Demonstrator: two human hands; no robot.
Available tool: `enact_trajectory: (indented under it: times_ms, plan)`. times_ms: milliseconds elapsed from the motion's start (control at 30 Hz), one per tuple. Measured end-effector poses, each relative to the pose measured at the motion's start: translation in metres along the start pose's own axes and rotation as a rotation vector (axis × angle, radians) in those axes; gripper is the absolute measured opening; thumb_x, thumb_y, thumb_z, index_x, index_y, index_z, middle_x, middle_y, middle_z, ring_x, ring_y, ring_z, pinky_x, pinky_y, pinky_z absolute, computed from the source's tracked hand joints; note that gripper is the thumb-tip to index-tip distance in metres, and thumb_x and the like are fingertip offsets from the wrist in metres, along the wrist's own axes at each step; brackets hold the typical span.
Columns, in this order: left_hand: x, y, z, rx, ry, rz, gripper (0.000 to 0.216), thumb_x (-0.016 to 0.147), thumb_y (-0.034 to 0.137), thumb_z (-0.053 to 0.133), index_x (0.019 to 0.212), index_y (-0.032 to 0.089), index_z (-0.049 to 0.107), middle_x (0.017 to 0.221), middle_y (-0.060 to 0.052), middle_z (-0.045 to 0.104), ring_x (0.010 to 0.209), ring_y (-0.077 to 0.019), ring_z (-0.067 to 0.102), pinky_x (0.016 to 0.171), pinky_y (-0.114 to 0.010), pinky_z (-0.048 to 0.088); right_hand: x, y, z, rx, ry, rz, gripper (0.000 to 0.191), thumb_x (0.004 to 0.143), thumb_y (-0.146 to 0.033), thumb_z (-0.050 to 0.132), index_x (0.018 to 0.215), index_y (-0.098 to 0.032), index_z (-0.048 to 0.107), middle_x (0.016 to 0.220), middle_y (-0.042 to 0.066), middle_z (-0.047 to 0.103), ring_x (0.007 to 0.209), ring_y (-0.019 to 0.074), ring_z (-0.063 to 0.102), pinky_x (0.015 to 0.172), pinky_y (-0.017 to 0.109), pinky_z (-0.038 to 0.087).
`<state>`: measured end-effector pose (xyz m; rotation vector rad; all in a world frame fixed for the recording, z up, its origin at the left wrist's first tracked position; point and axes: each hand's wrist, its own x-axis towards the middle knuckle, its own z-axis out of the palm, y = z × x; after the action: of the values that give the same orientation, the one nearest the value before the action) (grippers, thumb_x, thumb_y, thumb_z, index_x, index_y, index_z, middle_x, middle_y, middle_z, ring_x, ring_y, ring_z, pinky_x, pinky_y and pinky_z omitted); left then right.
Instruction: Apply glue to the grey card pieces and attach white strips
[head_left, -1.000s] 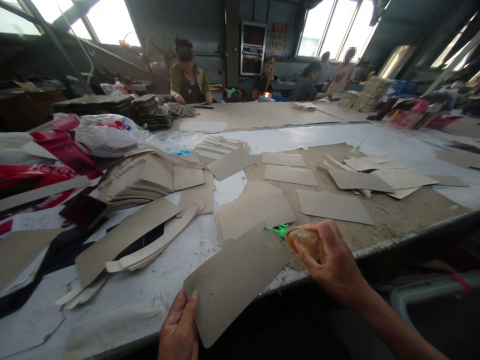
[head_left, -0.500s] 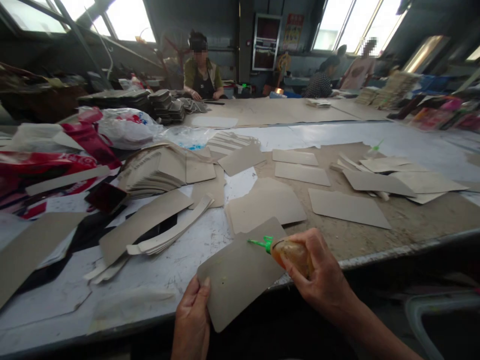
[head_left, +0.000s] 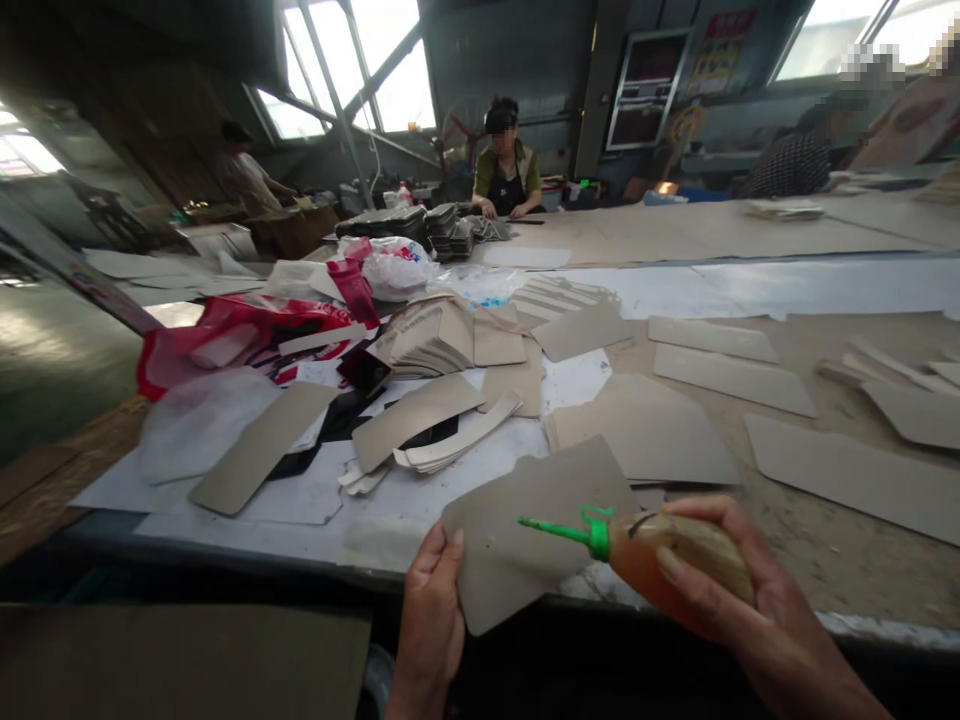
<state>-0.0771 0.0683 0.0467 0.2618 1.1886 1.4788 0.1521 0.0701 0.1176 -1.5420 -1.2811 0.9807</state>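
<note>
My left hand [head_left: 435, 610] grips the left edge of a grey-beige cardboard piece [head_left: 525, 540] with rounded corners, thumb on top. The piece is tilted over the table's front edge. In my right hand [head_left: 750, 590] is a squeeze glue bottle [head_left: 675, 570] with amber contents and a green nozzle. It lies nearly level, its tip pointing left above the cardboard; whether tip and board touch I cannot tell. Just beyond the held piece rests a stack of similar cardboard [head_left: 652, 430].
Curved card strips [head_left: 457, 440], a fanned card stack [head_left: 431, 340] and a dark phone-like slab [head_left: 364, 372] lie on the left. Behind them are a red plastic bag [head_left: 225, 330] and a clear bag [head_left: 397, 268]. Across the table sits a co-worker [head_left: 506, 165]; other people are farther off.
The view has swung left, so the table's left end and another person now show. The glue bottle has turned more level, its nozzle farther over the cardboard. Both hands keep their hold.
</note>
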Motion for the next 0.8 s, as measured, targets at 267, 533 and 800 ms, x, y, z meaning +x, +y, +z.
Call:
enact_trajectory:
  times_ms: [267, 533, 800]
  plan:
    - [0.04, 0.044, -0.024, 0.053, 0.239, 0.189, 0.023, 0.076, 0.016, 0.062, 0.099, 0.018, 0.065, 0.08, -0.002, 0.073, 0.078, -0.0186, 0.071, 0.083, -0.035, 0.057, 0.003, -0.001, -0.002, 0.046, -0.023, 0.054, 0.041, 0.076, -0.058, 0.063, 0.1, -0.026, 0.052, 0.078, 0.001, 0.065, 0.064, 0.0189, 0.059, 0.052, 0.026, 0.049]
    - [0.057, 0.041, -0.033, 0.201, 0.38, 0.333, 0.027, 0.086, 0.023, 0.056, 0.111, 0.019, 0.062, 0.099, -0.007, 0.07, 0.097, -0.0215, 0.066, 0.096, -0.044, 0.049, 0.008, 0.009, -0.018, 0.074, 0.002, 0.028, 0.039, 0.079, -0.053, 0.065, 0.102, -0.024, 0.053, 0.081, 0.002, 0.066, 0.067, 0.0188, 0.061, 0.056, 0.026, 0.05]
    - [-0.037, 0.063, 0.02, 0.41, 0.126, 0.666, 0.033, 0.072, 0.052, 0.068, 0.085, 0.022, 0.069, 0.101, -0.006, 0.068, 0.107, -0.0299, 0.06, 0.102, -0.049, 0.043, 0.015, 0.038, -0.046, 0.111, 0.005, 0.062, 0.049, 0.071, -0.055, 0.073, 0.104, -0.025, 0.054, 0.086, 0.004, 0.07, 0.07, 0.0227, 0.066, 0.054, 0.028, 0.055]
